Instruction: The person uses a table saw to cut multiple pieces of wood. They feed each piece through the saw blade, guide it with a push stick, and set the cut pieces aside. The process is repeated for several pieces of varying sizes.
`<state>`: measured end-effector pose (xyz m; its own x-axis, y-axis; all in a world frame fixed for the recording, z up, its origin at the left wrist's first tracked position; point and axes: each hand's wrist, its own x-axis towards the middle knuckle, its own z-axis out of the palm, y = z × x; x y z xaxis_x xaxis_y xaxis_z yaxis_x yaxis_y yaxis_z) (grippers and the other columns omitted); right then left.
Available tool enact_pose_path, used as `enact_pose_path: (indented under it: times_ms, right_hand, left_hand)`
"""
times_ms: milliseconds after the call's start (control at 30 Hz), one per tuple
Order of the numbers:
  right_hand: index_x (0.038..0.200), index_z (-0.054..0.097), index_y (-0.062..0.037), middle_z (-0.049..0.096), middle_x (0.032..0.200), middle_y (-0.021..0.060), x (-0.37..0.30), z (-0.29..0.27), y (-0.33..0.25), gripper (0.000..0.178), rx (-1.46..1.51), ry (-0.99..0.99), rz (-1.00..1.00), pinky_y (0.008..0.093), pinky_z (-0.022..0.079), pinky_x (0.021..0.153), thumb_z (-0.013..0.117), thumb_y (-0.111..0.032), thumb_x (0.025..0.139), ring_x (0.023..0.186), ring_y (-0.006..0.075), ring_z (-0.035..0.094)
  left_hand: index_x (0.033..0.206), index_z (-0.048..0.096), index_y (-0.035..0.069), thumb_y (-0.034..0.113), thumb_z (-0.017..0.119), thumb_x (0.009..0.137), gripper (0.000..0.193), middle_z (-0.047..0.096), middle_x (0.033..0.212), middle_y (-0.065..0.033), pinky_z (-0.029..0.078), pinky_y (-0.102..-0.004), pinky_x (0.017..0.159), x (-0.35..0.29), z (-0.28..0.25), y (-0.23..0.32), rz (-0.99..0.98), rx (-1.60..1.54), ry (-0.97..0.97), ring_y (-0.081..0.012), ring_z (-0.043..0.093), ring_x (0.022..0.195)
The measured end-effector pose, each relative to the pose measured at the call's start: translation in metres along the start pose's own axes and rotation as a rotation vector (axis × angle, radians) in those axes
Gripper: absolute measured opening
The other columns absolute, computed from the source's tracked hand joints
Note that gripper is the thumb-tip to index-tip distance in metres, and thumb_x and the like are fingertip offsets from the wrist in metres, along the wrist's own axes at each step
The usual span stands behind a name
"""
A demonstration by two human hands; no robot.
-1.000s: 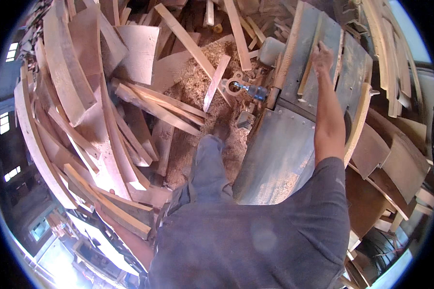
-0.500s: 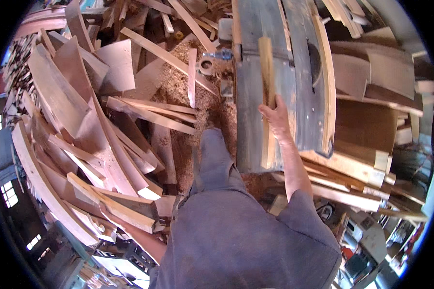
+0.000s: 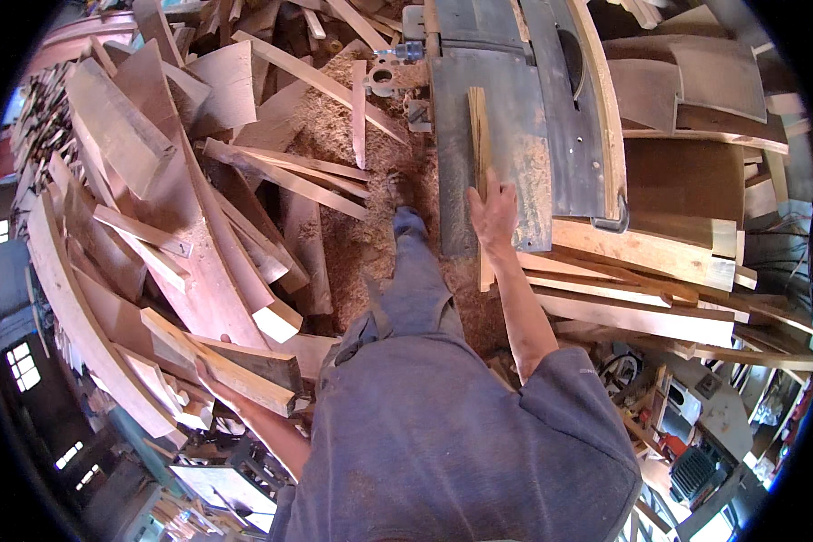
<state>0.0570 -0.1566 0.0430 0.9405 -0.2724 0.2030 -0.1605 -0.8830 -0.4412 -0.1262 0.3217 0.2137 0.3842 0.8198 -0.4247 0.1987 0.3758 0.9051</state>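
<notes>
My right hand (image 3: pixel 495 217) is closed round a narrow wooden strip (image 3: pixel 477 122) on the grey metal bed of a planing machine (image 3: pixel 456 181). The strip lies lengthwise, and its near end sticks out past the bed's front edge. Down at my left, my left hand (image 3: pixel 211 379) grips a thicker pale wooden board (image 3: pixel 257 390). A fingertip shows over the board's far side; the rest of those fingers are hidden behind it. This board slants over other pieces in the wood pile.
Wide curved planks (image 3: pixel 144 226) are heaped at the left. Loose sticks (image 3: pixel 303 181) lie on shavings (image 3: pixel 343 135) beside the machine. A pale wooden fence (image 3: pixel 601 108) runs along the bed. More boards (image 3: pixel 641 257) are stacked at the right, with a motor (image 3: pixel 693 474) behind them.
My right hand has drawn the strip toward me, so its near end now overhangs the bed. My left hand's fingertip now shows over the thicker board. The whole view has shifted a little.
</notes>
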Motion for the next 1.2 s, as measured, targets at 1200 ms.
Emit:
enact_pose_path:
  times_ms: [1200]
  right_hand:
    - [0.128,0.063,0.0012,0.057,0.093,0.0206,0.061,0.043,0.002,0.037,-0.042,0.024,-0.262,0.0471,0.049,0.074,0.065,-0.014,0.094,0.086,0.0389,0.058]
  left_hand:
    - [0.156,0.037,0.020,0.062,0.067,0.086,0.087,0.060,0.133,-0.0221,0.056,-0.0518,0.086,-0.006,0.004,-0.016,-0.069,-0.089,0.013,-0.0347,0.062,0.110]
